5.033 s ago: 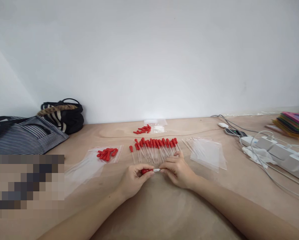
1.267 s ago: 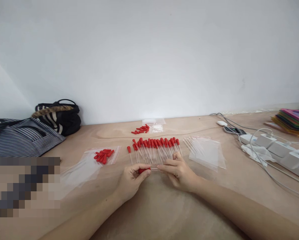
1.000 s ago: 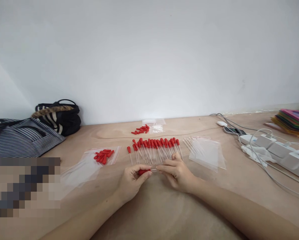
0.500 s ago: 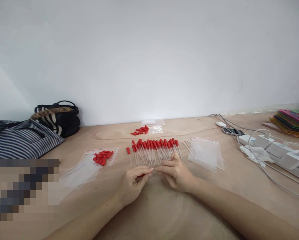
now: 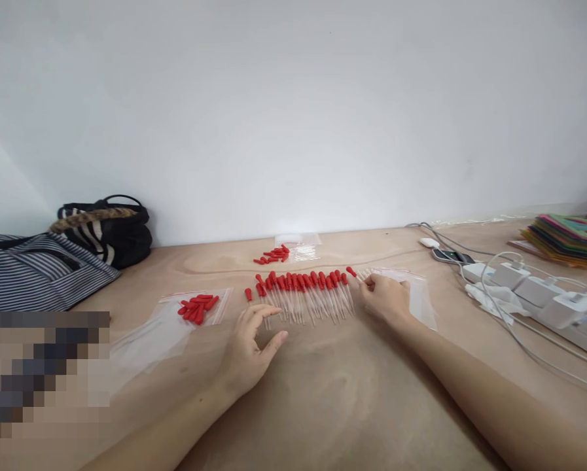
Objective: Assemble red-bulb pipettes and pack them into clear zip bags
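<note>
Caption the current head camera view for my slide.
Right hand holding a red-bulbed clear dropper beside a row of matching ones, left hand open.

You get soft, fairly even indoor light, with the wall (image 5: pixel 293 131) palest low at its middle and greyer toward the corners. You see faint shadows beneath your 2 forearms and small glints on the clear tubes (image 5: pixel 303 252). Fine detail looks soft, 1 lower-left patch is pixelated, and the sides look stretched.
</note>
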A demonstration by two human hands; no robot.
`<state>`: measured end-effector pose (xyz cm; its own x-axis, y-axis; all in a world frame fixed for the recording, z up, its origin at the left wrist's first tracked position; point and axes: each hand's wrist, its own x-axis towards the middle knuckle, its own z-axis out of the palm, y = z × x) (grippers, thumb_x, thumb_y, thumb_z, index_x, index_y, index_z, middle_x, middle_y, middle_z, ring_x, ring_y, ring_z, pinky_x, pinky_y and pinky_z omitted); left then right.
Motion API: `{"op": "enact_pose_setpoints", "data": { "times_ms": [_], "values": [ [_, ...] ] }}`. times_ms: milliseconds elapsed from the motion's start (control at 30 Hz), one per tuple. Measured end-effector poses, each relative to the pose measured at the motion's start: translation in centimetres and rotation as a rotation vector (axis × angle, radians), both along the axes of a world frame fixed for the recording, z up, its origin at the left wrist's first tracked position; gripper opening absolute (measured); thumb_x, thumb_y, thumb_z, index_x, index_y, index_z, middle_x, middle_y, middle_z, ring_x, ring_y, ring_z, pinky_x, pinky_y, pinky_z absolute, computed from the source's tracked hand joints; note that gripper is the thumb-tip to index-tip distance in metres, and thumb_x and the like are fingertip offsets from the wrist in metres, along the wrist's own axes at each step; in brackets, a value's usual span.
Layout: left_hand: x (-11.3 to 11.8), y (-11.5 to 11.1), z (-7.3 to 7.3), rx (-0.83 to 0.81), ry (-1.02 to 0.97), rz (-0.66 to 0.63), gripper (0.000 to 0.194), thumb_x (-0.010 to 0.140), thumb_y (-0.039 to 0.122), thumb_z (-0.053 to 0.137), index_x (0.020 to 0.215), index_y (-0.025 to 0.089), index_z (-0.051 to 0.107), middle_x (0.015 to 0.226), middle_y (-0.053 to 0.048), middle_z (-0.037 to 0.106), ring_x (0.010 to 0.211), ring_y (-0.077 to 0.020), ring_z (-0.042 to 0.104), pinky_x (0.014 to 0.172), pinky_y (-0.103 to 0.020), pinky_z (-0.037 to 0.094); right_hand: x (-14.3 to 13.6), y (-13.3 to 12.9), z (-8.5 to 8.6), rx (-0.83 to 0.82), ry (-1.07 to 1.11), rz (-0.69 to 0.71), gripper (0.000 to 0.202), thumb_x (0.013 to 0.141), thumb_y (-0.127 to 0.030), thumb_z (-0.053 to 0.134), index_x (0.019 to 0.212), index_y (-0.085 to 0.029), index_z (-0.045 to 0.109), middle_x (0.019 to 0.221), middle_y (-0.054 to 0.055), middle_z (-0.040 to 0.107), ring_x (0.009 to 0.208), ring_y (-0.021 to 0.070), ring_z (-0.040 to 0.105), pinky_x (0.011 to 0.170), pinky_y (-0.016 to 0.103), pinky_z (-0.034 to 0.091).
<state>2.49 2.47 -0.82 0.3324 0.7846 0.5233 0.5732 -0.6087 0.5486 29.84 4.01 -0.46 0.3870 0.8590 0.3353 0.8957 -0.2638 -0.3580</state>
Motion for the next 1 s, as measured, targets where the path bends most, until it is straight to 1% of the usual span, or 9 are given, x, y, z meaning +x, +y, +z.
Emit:
{"op": "enact_pose_setpoints", "data": {
  "times_ms": [133,367,433,500,600,700,800,900,1000],
  "values": [
    [0.1,0.2,-0.1,0.027,0.023,-0.001,0.017,0.075,0.025,0.054,0.091,0.022,0.058,0.100,-0.006,0.054,0.098,-0.0222,0.050,0.088,-0.040,0.039,0.2,0.6,-0.5,-0.140,-0.033,-0.015,0.028,0.077,-0.030,0.040,0.073,-0.019,0.065,0.072,0.007,0.065,0.076,0.0224,0.057,0.074,0.036,0.026],
    [0.0,0.3,-0.6,0.022,0.069,0.002,0.013,0.076,0.026,0.053,0.086,0.022,0.060,0.099,-0.005,0.053,0.097,-0.0218,0.050,0.087,-0.039,0.038,-0.5,1.0,-0.8,-0.190,-0.076,0.035,0.030,0.078,-0.032,0.040,0.077,-0.020,0.067,0.075,0.009,0.066,0.081,0.0239,0.057,0.075,0.038,0.027],
    [0.0,0.5,-0.4,0.051,0.087,0.040,0.013,0.075,0.027,0.053,0.086,0.023,0.061,0.098,-0.005,0.054,0.096,-0.0220,0.050,0.086,-0.038,0.038,0.0,1.0,-0.7,-0.183,-0.067,0.031,0.030,0.079,-0.033,0.039,0.078,-0.021,0.067,0.076,0.009,0.066,0.083,0.0241,0.056,0.076,0.038,0.027],
    [-0.4,1.1,0.1,0.099,0.124,0.128,0.013,0.075,0.029,0.054,0.083,0.022,0.062,0.094,-0.005,0.056,0.091,-0.0221,0.052,0.083,-0.036,0.039,0.6,1.1,-0.7,-0.165,-0.051,0.005,0.030,0.079,-0.035,0.039,0.082,-0.021,0.066,0.080,0.009,0.066,0.085,0.0246,0.056,0.077,0.039,0.027],
    [-2.2,2.6,1.6,0.132,0.227,0.347,0.015,0.073,0.032,0.054,0.078,0.023,0.065,0.086,-0.005,0.059,0.084,-0.0238,0.052,0.077,-0.036,0.040,1.6,1.3,-0.8,-0.157,-0.049,-0.039,0.031,0.077,-0.039,0.042,0.085,-0.020,0.065,0.087,0.009,0.065,0.089,0.0263,0.054,0.077,0.041,0.027],
    [-5.5,4.7,3.2,0.058,0.386,0.494,0.020,0.074,0.032,0.051,0.083,0.021,0.067,0.083,-0.006,0.061,0.079,-0.0257,0.053,0.073,-0.036,0.040,1.9,1.6,-1.0,-0.189,-0.070,-0.042,0.032,0.075,-0.043,0.045,0.080,-0.020,0.066,0.088,0.010,0.064,0.092,0.0283,0.052,0.077,0.041,0.027],
    [-9.1,6.5,4.1,0.027,0.513,0.646,0.023,0.075,0.027,0.047,0.085,0.023,0.067,0.091,-0.008,0.061,0.085,-0.0291,0.052,0.072,-0.037,0.039,1.7,1.9,-1.0,-0.215,-0.093,-0.037,0.032,0.076,-0.043,0.045,0.079,-0.019,0.066,0.089,0.011,0.064,0.094,0.0293,0.051,0.078,0.042,0.027],
    [-11.2,7.2,4.2,-0.076,0.594,0.646,0.026,0.076,0.033,0.048,0.088,0.023,0.068,0.092,-0.010,0.062,0.086,-0.0319,0.052,0.070,-0.039,0.038,1.1,2.0,-0.9,-0.256,-0.134,-0.037,0.033,0.078,-0.038,0.042,0.079,-0.016,0.066,0.088,0.013,0.063,0.095,0.0301,0.050,0.078,0.043,0.027],
    [-11.1,7.2,3.9,-0.073,0.643,0.609,0.030,0.076,0.042,0.047,0.087,0.024,0.068,0.094,-0.010,0.062,0.087,-0.0325,0.050,0.070,-0.040,0.036,0.5,1.9,-0.9,-0.292,-0.189,-0.019,0.032,0.079,-0.030,0.038,0.082,-0.011,0.064,0.090,0.016,0.062,0.094,0.0303,0.050,0.077,0.042,0.027]
  ]
}}
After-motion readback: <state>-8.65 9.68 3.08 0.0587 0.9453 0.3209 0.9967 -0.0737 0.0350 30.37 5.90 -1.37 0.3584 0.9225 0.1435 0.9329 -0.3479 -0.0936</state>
